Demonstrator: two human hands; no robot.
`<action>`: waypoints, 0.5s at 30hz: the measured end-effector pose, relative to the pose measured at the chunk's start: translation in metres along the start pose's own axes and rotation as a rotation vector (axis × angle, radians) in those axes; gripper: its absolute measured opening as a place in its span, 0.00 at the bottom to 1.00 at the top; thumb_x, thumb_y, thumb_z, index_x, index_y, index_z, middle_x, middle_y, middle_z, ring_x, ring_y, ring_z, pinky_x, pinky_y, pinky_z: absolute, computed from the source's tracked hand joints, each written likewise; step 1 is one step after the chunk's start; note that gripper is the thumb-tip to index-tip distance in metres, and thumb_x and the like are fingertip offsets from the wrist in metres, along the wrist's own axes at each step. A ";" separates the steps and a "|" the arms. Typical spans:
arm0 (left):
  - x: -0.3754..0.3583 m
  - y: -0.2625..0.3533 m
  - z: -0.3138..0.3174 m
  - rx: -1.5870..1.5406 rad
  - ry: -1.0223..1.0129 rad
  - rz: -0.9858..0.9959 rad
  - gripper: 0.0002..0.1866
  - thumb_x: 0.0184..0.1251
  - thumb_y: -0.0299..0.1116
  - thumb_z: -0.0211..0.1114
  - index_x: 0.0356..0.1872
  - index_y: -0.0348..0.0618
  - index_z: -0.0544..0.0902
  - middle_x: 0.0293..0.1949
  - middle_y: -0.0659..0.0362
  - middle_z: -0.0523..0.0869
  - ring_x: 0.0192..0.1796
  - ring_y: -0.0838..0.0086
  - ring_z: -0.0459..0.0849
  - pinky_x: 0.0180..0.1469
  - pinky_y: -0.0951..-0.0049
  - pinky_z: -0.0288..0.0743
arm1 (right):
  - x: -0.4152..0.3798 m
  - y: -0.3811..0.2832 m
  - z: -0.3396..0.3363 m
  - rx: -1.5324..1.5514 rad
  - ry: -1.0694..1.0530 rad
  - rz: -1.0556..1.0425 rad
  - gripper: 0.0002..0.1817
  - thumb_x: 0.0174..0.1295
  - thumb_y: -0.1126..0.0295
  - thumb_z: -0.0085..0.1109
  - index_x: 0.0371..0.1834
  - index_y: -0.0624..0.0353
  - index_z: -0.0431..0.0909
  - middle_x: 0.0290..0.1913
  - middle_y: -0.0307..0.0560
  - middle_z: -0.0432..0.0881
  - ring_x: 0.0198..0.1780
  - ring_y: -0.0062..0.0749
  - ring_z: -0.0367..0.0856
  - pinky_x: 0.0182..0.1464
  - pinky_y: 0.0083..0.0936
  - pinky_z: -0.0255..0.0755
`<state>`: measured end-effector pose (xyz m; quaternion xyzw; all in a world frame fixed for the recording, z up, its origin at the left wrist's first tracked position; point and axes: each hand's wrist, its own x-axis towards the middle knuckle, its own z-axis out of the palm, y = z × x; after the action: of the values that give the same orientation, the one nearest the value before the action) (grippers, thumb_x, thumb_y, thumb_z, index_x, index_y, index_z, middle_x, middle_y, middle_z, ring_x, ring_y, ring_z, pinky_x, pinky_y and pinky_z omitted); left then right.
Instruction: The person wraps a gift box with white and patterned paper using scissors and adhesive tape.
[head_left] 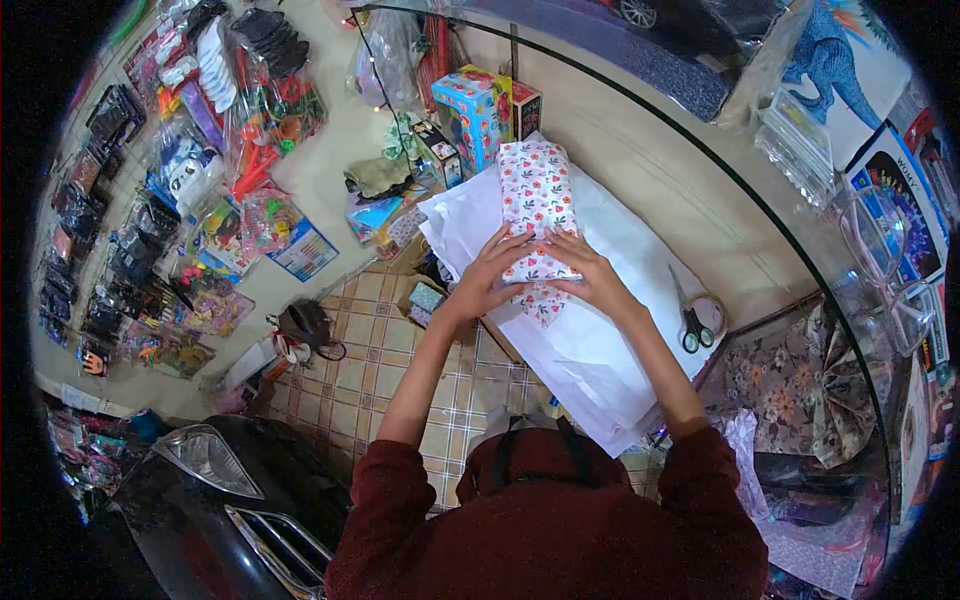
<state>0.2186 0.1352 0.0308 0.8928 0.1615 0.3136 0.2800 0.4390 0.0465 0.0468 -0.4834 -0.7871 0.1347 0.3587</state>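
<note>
A parcel covered in white paper with a red and pink flower print [538,190] lies on large white sheets [620,260]. My left hand [487,275] rests on the parcel's near left side, fingers stretched out. Across from it, my right hand [595,278] lies on the near right side, its fingers also extended. Both thumbs point inward along the near edge, almost meeting. Below them a flap of the same flowered paper [543,305] spreads toward me. Scissors with dark green handles [692,328] lie to the right, beside a roll of tape [708,316].
Boxed toys [466,115] stand behind the parcel on the left. A curved glass edge [740,170] runs along the right. Packaged goods [190,170] hang on the left wall. A black toy car [220,500] sits at lower left, over the tiled floor [400,370].
</note>
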 end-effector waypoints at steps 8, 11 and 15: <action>0.002 -0.005 -0.008 -0.143 -0.087 -0.005 0.35 0.49 0.21 0.71 0.62 0.55 0.75 0.69 0.61 0.68 0.76 0.54 0.49 0.75 0.53 0.45 | 0.005 0.007 -0.020 0.161 -0.204 0.058 0.32 0.55 0.72 0.64 0.66 0.47 0.69 0.71 0.49 0.63 0.75 0.44 0.51 0.75 0.41 0.45; 0.002 -0.011 -0.005 -0.164 -0.063 0.031 0.32 0.48 0.22 0.72 0.59 0.54 0.78 0.68 0.61 0.69 0.76 0.54 0.48 0.76 0.52 0.43 | 0.004 0.006 -0.024 0.275 -0.214 0.101 0.30 0.54 0.77 0.64 0.63 0.49 0.73 0.70 0.48 0.64 0.76 0.43 0.47 0.75 0.40 0.42; 0.001 -0.008 -0.005 -0.214 -0.039 0.037 0.28 0.47 0.22 0.72 0.55 0.53 0.82 0.68 0.60 0.70 0.76 0.55 0.48 0.76 0.51 0.42 | -0.004 0.013 -0.025 0.502 -0.190 0.183 0.23 0.52 0.83 0.64 0.53 0.54 0.82 0.68 0.49 0.68 0.77 0.40 0.44 0.75 0.38 0.44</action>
<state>0.2150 0.1437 0.0299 0.8667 0.1051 0.3166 0.3708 0.4661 0.0459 0.0558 -0.4336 -0.7124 0.4020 0.3781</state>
